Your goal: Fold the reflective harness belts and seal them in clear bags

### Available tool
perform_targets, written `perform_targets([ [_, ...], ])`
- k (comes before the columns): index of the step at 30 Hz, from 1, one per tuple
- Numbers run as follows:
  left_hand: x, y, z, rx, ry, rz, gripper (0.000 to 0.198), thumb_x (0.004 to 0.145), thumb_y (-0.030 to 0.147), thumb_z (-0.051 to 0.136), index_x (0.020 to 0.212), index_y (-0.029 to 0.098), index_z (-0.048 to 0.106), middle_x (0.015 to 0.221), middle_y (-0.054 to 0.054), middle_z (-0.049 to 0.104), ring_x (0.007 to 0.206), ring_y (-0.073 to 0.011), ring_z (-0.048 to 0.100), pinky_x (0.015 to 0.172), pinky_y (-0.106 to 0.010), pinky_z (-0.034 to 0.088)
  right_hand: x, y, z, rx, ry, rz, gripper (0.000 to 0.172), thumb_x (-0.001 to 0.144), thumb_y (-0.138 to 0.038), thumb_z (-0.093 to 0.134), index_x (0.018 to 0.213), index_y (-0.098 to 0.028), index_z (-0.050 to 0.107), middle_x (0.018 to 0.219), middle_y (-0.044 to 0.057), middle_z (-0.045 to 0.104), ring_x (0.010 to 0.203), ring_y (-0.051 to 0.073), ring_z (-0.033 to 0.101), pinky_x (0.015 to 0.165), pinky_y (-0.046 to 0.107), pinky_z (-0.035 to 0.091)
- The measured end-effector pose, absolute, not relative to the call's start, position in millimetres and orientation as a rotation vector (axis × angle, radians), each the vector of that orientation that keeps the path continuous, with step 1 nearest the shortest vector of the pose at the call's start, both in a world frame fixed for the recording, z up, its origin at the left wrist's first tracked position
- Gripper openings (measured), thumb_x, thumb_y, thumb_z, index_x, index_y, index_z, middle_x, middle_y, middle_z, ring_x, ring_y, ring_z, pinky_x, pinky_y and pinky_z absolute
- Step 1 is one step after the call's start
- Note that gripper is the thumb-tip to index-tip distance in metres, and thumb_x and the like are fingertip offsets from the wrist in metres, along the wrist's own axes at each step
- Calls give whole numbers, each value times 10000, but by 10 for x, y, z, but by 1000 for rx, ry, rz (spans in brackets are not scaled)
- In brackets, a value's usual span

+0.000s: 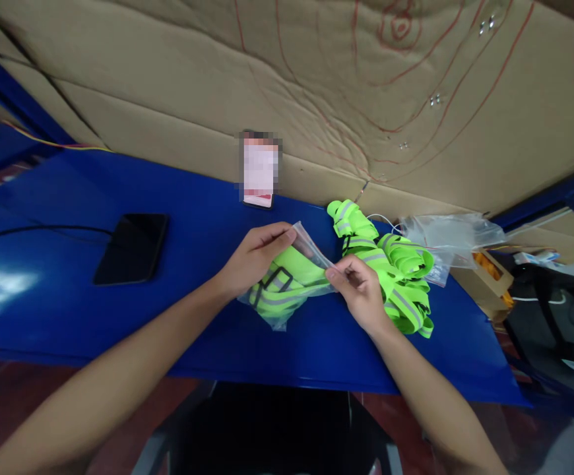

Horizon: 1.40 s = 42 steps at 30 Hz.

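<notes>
A clear plastic bag (287, 290) with a folded neon-green reflective band inside lies on the blue table (69, 310). My left hand (255, 257) pinches the bag's open top edge at its far side. My right hand (361, 290) pinches the same edge at the near right. Both hands are closed on the bag's mouth. Just right of my right hand lies a pile of neon-green reflective bands (390, 264) with grey stripes.
A black phone (131, 247) with a cable lies on the table at the left. A small blurred upright item (260, 170) leans on the cardboard wall (168, 86) behind. Empty clear bags (445, 237) and a cardboard box (485, 280) sit at the right, beside a black bag (554, 316).
</notes>
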State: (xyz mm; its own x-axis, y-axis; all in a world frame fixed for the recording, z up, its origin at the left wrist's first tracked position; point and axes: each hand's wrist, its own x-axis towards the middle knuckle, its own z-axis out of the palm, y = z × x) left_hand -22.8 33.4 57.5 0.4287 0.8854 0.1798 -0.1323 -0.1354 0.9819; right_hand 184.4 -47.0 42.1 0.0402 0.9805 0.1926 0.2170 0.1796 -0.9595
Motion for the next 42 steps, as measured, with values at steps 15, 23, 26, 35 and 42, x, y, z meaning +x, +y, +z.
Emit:
perform_targets([
  [15, -156, 228, 564, 1556, 715, 998, 392, 955, 540, 635, 966, 164, 746, 920, -53, 747, 815, -162, 652, 733, -246, 494, 1837, -527, 411, -1256, -1544, 791, 221, 998, -387, 608, 874, -204, 594, 643, -52, 470, 570, 99, 406, 544, 254, 313],
  [23, -145, 154, 510, 1671, 698, 993, 338, 1005, 481, 574, 885, 173, 646, 764, -6, 633, 658, -119, 543, 589, -228, 409, 1879, -551, 580, -1271, -1652, 911, 203, 975, -415, 647, 955, -213, 638, 723, -18, 591, 649, 125, 534, 618, 265, 429],
  [26, -152, 117, 509, 1742, 712, 979, 314, 1027, 443, 541, 890, 175, 632, 780, -4, 627, 673, -116, 537, 601, -234, 389, 1829, -558, 544, -1296, -1604, 879, 254, 962, -447, 666, 882, -211, 618, 638, -46, 524, 574, 105, 467, 566, 259, 374],
  [35, -115, 102, 510, 1703, 726, 930, 272, 973, 433, 635, 929, 166, 671, 806, -7, 654, 693, -124, 565, 631, -234, 425, 1789, -533, 523, -1255, -1509, 994, 249, 955, -444, 667, 946, -196, 638, 637, -62, 495, 562, 90, 431, 540, 241, 332],
  [42, -102, 125, 468, 1737, 637, 898, 192, 957, 354, 657, 919, 171, 700, 927, -44, 721, 854, -157, 637, 794, -258, 477, 1790, -541, 512, -1319, -1595, 985, 313, 995, -495, 592, 866, -210, 577, 618, -62, 452, 546, 92, 399, 513, 237, 305],
])
